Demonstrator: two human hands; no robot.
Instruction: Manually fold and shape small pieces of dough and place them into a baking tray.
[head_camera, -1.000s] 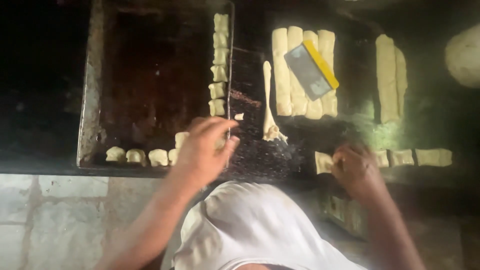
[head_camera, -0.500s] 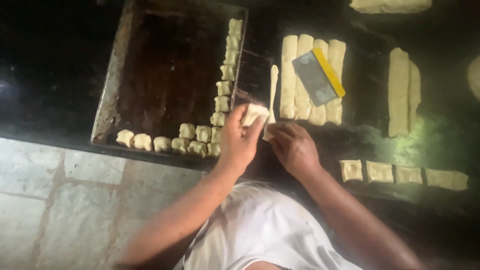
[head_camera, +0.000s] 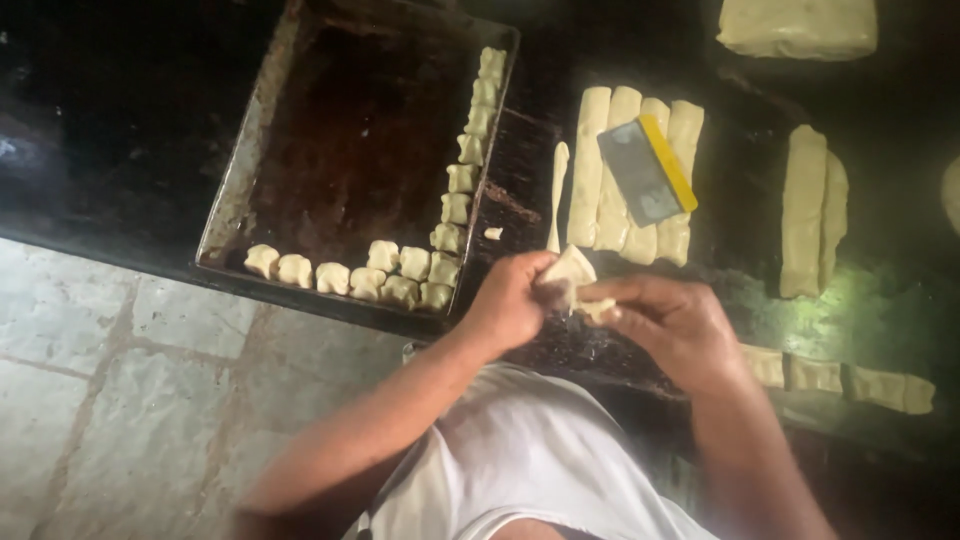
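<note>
— What was changed from half a second before?

— Little. The dough piece (head_camera: 572, 272) had already been brought up between both hands then, and it was kept there, just in front of the tray's near right corner. A second before, the hands had been apart: the left over the tray's near edge, the right down at the cut squares (head_camera: 838, 377).

— How were the fingers set?

— The left hand (head_camera: 508, 303) was curled, its fingertips pinched on the piece's left side. The right hand (head_camera: 668, 322) was closed on the other end, thumb and fingers pressed together around it.

— And the edges, the open room?

— The tray (head_camera: 262, 128) was lined with shaped pieces (head_camera: 352, 276) along its near and right edges only; its dark middle was left bare. A thin dough strip (head_camera: 556, 196) was laid beside the dough logs (head_camera: 610, 165), on which a scraper (head_camera: 647, 170) was rested. Two more logs (head_camera: 812, 210) were set well apart, to the right.

— The surface?

— A dark worktop (head_camera: 120, 150), its near edge met by a pale tiled floor (head_camera: 110, 400).
</note>
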